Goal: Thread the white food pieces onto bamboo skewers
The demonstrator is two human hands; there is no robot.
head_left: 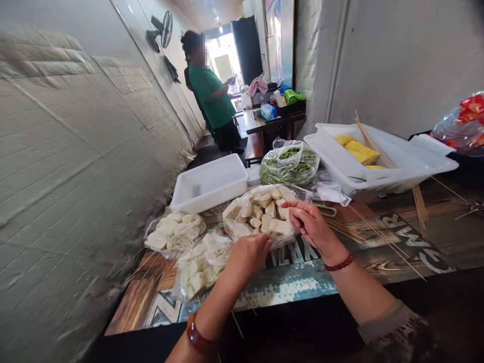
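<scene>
My right hand (312,224), with a beaded bracelet at the wrist, pinches a thin bamboo skewer (282,194) whose tip points up over an open plastic bag (235,218). Pale, chunky pieces of what looks like tofu (265,222) fill that bag. At its near edge my left hand (249,256) is closed, its fingers curled down; whatever they hold is hidden. A bag of similar pale pieces (198,272) lies beside my left wrist, and another bag (176,231) sits farther left. Loose skewers (346,231) are spread on the table to the right of my right hand.
A white plastic tub (212,184) stands behind the bags. Right of it are a bag of green vegetables (289,164) and stacked white trays (381,151) with corn (361,151) and skewers. A brick wall (75,166) borders the left. A person in green (212,96) stands beyond.
</scene>
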